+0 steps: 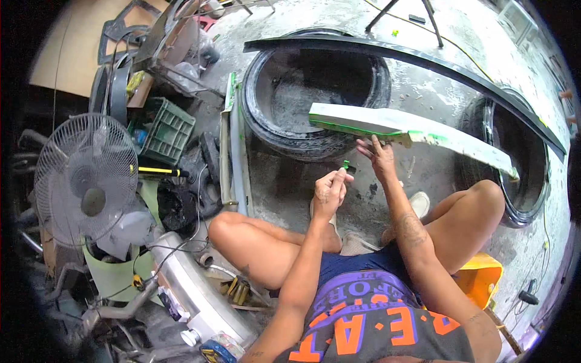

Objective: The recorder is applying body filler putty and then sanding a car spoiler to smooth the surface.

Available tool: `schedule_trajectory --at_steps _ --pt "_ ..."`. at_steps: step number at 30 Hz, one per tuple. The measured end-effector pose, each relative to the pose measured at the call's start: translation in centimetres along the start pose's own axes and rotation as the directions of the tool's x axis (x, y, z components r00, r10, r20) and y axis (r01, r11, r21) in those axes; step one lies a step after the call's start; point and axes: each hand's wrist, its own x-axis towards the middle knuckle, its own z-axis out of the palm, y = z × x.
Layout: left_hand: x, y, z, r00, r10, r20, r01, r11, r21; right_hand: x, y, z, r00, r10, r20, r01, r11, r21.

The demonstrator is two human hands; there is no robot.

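A long white panel (417, 124) with green along its lower edge lies slanting across two tires, the left tire (254, 115) and the right tire (481, 118). My left hand (330, 195) is closed in a pinch below the panel, with a small bright green piece (346, 164) at its fingertips. What kind of thing this piece is, I cannot make out. My right hand (381, 158) reaches up to the panel's lower edge near its middle. Its fingers are stretched and apart, and their tips seem to touch the edge; nothing shows in its palm.
A long black bar (387, 49) spans both tires behind the panel. At left stand a fan (88, 181), a green crate (169, 130) and upright strips (237, 151). A silver cylinder (200, 290) lies beside my left leg, a yellow container (481, 278) at my right. Stand legs (433, 24) are at the back.
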Motion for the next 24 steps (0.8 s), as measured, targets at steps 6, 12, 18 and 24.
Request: schedule_trajectory --at_steps 6,12,18,24 --pt "0.0 -1.2 -0.4 0.999 0.034 -0.012 -0.034 0.999 0.025 -0.9 -0.2 -1.2 0.996 0.036 0.084 -0.033 0.999 -0.033" --pt "0.4 -2.0 0.1 1.000 -0.005 0.010 0.005 1.000 0.000 -1.9 -1.4 -2.7 0.990 0.078 0.119 -0.065 0.992 -0.110" --pt "1.2 -4.0 -1.2 0.994 0.081 -0.071 -0.067 0.982 0.176 -7.1 -2.3 2.3 0.934 0.279 0.225 -0.217 0.940 -0.264" --pt "0.9 -4.1 0.3 0.826 0.560 -0.058 -0.442 0.708 0.550 -7.6 -1.0 2.7 0.975 0.192 0.114 -0.131 0.907 -0.400"
